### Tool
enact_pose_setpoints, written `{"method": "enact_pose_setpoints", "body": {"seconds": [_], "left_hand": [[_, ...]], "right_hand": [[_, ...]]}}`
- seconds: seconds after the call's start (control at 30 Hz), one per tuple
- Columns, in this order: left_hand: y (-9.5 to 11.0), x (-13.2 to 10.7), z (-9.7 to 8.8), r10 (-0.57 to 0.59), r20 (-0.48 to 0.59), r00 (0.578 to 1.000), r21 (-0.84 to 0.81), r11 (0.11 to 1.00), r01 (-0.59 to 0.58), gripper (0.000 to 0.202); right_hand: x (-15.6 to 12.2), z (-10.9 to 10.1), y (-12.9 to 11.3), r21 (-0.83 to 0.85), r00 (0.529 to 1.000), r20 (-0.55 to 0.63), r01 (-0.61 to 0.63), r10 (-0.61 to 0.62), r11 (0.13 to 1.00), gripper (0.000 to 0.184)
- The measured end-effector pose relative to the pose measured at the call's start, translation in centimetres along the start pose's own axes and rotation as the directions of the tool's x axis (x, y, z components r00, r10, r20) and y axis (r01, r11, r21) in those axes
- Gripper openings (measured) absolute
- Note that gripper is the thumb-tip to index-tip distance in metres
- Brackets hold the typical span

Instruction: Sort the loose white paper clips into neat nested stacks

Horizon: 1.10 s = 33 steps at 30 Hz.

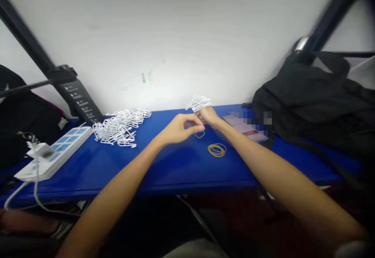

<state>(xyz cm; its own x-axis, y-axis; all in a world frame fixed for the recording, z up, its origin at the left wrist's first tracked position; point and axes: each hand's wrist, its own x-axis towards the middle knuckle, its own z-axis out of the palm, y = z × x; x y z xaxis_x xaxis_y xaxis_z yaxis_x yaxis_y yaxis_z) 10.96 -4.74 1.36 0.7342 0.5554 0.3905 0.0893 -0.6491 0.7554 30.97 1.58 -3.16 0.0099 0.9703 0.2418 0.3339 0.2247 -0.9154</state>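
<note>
My right hand [208, 116] is closed around a bundle of white bent hooks [199, 102], whose ends fan out above the fingers near the wall. Beside it my left hand [180, 128] makes a pinch with thumb and forefinger. From the fingertips hangs a thin yellowish rubber band [200, 135], its loop visible just over the table. Several more rubber bands [216, 150] lie in a loose coil below my right wrist. A tangled pile of white hooks [120, 127] rests on the table to the left of my hands.
The blue table [187, 172] runs along a white wall. A white power strip [55, 152] with a plug and cables is at left, near a dark printed box [83, 100]. At right lie a booklet [246, 127] and a black bag [310, 98]. A person's arm shows lower left.
</note>
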Motion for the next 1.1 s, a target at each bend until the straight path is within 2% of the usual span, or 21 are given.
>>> {"method": "enact_pose_setpoints", "body": {"seconds": [0.1,0.17,0.37,0.47,0.6,0.77,0.93,1.1], "left_hand": [[0.0,0.2,2.9,0.018,0.039,0.999,-0.029,0.999,-0.017,0.019],[-0.3,0.3,4.1,0.016,0.042,0.999,-0.062,0.998,-0.013,0.02],[0.1,0.1,5.5,-0.028,0.039,0.999,-0.292,0.956,0.038,0.03],[0.3,0.0,5.7,-0.035,0.045,0.998,-0.316,0.948,0.047,0.034],[-0.8,-0.1,5.2,-0.027,0.037,0.999,-0.052,0.998,0.029,0.027],[-2.4,-0.1,3.3,-0.115,0.025,0.993,0.234,0.966,0.106,0.018],[-3.3,0.0,1.5,-0.224,-0.06,0.973,0.313,0.921,0.231,0.02],[-4.4,-0.1,0.6,-0.245,-0.099,0.964,0.263,0.928,0.263,0.014]], "right_hand": [[0.2,-0.2,0.3,-0.002,0.999,-0.036,-0.012,0.012,1.0,0.032],[0.2,-0.2,0.3,-0.004,0.999,-0.047,-0.016,0.015,1.0,0.032],[0.6,0.0,0.0,-0.009,0.998,-0.058,-0.001,0.001,1.0,0.035],[0.8,0.2,-0.2,-0.003,0.998,-0.059,0.002,-0.002,1.0,0.035],[0.7,0.3,-0.3,0.005,0.999,-0.05,-0.003,0.003,1.0,0.035],[0.4,0.1,-0.2,0.022,0.999,-0.027,-0.026,0.027,0.999,0.039],[0.4,0.1,-0.1,0.026,0.999,-0.012,-0.041,0.041,0.999,0.04],[0.4,0.2,0.0,0.023,0.999,-0.003,-0.044,0.045,0.999,0.039]]}}
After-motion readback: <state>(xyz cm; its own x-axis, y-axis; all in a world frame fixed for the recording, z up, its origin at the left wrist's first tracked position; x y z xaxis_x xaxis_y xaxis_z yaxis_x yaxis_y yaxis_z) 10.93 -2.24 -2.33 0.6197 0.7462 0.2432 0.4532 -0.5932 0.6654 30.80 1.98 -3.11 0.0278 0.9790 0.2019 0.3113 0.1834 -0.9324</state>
